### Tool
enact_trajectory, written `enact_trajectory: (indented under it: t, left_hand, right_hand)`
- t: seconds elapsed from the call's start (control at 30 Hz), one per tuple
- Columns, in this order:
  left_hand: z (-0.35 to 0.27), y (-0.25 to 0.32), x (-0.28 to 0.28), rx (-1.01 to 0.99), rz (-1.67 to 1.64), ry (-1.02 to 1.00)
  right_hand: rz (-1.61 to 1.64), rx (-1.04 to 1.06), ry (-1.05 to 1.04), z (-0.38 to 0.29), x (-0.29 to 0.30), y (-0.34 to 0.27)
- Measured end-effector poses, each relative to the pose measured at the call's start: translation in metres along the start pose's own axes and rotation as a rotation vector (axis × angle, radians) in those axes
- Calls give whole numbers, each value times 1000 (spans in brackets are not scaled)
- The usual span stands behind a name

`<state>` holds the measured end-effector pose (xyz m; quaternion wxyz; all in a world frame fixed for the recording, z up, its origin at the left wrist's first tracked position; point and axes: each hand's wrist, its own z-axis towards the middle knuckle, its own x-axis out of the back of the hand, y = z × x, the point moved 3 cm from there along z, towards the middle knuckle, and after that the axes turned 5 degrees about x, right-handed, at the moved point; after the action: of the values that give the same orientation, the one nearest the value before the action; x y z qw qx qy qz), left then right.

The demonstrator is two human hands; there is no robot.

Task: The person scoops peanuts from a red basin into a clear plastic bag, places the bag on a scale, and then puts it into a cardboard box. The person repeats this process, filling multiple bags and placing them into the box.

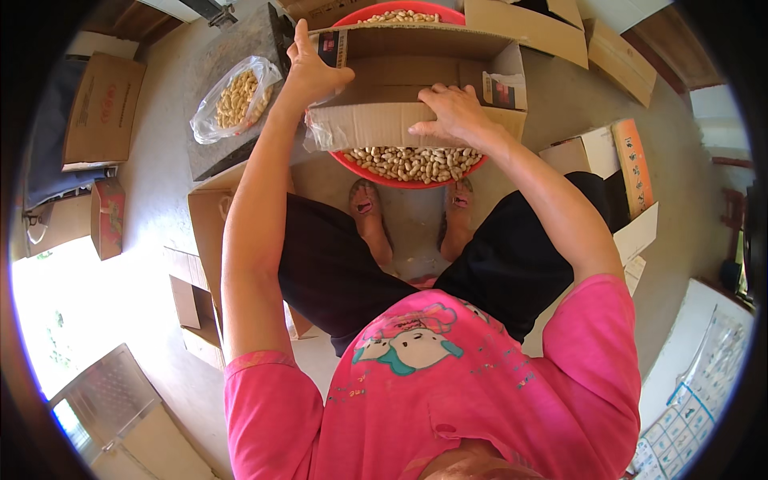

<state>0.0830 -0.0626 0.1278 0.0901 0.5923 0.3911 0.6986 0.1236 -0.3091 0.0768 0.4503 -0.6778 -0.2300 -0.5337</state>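
Note:
An open cardboard box (372, 123) lies across a red plastic basin (408, 184) that holds unshelled peanuts (420, 164). Its inside faces up and shows bare cardboard, with torn tape at the near left corner. My left hand (312, 72) is at the box's left end, thumb and fingers spread; whether it presses on the cardboard is hard to tell. Over the near wall rests my right hand (453, 114), its fingertips inside the rim and its thumb outside. To the left, a clear plastic bag (207, 120) of peanuts (237, 99) sits on a dark slab.
The dark stone-like slab (219, 45) stands at the left. Cardboard boxes (102, 108) are at far left, with more cardboard (621, 60) at upper right. An orange-and-white carton (633, 162) is beside my right knee. My sandalled feet (369, 210) are just behind the basin.

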Motion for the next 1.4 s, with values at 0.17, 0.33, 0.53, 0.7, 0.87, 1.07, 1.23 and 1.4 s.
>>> enact_trajectory:
  t: [0.17,0.33,0.53,0.7,0.87,1.07,1.23,1.4]
  left_hand:
    - [9,-22,5,-20,-89,-21]
    - [5,-30,36,216,-691,-167]
    - [10,-104,46,310,-466,20]
    - [7,-90,35,59,534,197]
    - [19,-73,4,-51,270,-7]
    - [8,-70,-11,25,382,-85]
    - [6,-68,-21,122,412,-141]
    - [1,-65,-24,113,412,-141]
  right_hand:
    - [9,-3,-47,3,2,-1]
    - [30,-5,-54,2,3,6]
    - [-1,-49,-130,6,4,2]
    - [53,-91,-180,10,3,5]
    - [34,-92,-163,16,-3,6]
    - [243,-109,-211,20,0,13]
    - [261,-172,86,33,19,41]
    - [22,-55,417,42,45,49]
